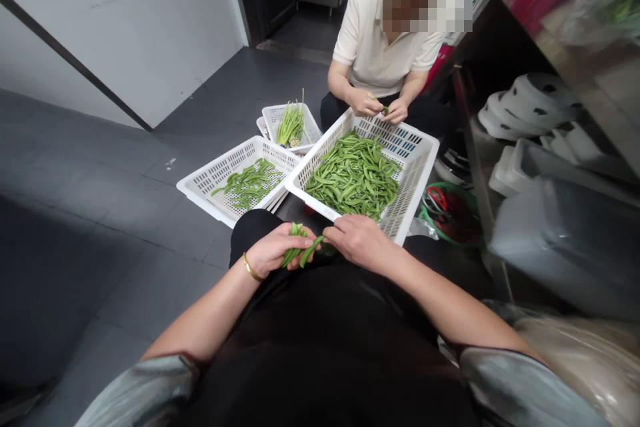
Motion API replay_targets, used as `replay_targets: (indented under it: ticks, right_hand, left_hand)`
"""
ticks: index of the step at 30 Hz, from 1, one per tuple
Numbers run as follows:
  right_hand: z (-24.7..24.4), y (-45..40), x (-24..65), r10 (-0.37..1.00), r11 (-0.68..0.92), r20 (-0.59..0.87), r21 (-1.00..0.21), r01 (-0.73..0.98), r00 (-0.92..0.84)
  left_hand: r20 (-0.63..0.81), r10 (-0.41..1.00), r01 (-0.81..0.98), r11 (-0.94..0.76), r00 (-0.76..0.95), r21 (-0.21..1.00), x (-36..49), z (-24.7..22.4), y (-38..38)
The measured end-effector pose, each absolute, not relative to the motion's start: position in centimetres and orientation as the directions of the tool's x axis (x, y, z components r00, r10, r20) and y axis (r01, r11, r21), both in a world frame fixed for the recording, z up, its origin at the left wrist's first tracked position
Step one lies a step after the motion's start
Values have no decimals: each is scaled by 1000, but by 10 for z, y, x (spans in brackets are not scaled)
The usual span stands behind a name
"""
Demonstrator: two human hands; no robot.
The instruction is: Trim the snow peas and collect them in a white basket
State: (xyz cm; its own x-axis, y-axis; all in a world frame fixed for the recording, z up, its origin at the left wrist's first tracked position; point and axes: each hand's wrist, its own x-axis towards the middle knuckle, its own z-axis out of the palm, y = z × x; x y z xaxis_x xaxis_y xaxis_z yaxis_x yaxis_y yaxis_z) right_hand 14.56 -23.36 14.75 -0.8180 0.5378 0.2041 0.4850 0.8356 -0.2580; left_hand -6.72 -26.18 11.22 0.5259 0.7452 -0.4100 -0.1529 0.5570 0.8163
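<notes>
Several green pea pods (295, 232) are bunched in my left hand (274, 250), its fingers closed around them, with a gold bracelet at the wrist. One pod (311, 251) sticks out toward the right, and my right hand (361, 240) pinches its tip. Just beyond my hands stands a large white basket (423, 173), tilted in view, with a heap of pea pods (355, 177) inside. To its left, a shallower white basket (200, 183) holds a thinner scatter of pods (250, 181). The fingertips of my right hand are partly hidden behind the hand.
Across the basket sits a co-worker (385, 47), both hands pinching a small green piece. Behind the left basket, a smaller basket (314, 127) holds long green stems (291, 125). On the right are a green basket (430, 213), a grey bin (565, 240) and shelving with white containers (530, 107).
</notes>
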Motion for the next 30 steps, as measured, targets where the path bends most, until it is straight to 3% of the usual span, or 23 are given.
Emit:
replay_targets:
  ticks: [3,5,7,9,11,12,14,17,20,22,26,28,30]
  right_hand:
    - [146,-233,141,456,845,83,-353,402,-886]
    - [143,-233,141,428,767,53,-550,331,-902]
    - [136,-233,141,466,559,28,-784,270,-884]
    - [125,-233,142,580,243,-21,-950,197,-815]
    - [112,-233,146,703,-7,-86,-993,114,-706]
    - [106,-233,150,747,-59,-104,-994,90,-656]
    - [97,-231,159,785,-17,-97,-991,135,-612]
    - [94,-228,174,747,224,-60,-915,336,-662]
    - [97,-212,183,688,376,-165,-752,541,-707]
    - [95,-192,184,748,402,-221,-599,692,-626]
    - [71,-142,172,868,405,-276,-90,910,-413]
    - [55,-124,163,860,411,-337,16,911,-383]
    - [44,-113,158,856,412,-348,17,911,-381]
  left_hand:
    - [-328,785,63,349,525,935,-69,121,-265]
    - [-189,806,211,81,561,974,-67,129,-267]
    - [-66,813,275,-118,579,954,-63,135,-269]
    - [-29,865,268,-123,501,955,-59,137,-269]
    - [-64,947,158,14,313,987,-60,133,-267]
    - [-92,975,44,84,200,995,-62,130,-264]
    - [-145,989,-255,143,13,956,-72,124,-256]
    - [-223,974,-613,145,-52,777,-90,115,-243]
    - [-294,956,-759,210,26,617,-100,107,-236]
    - [-339,938,-786,263,72,559,-98,100,-236]
    - [-405,898,-735,391,173,554,-84,91,-238]
    - [-394,892,-706,427,223,565,-79,90,-239]
    - [-376,893,-690,434,246,579,-76,90,-240]
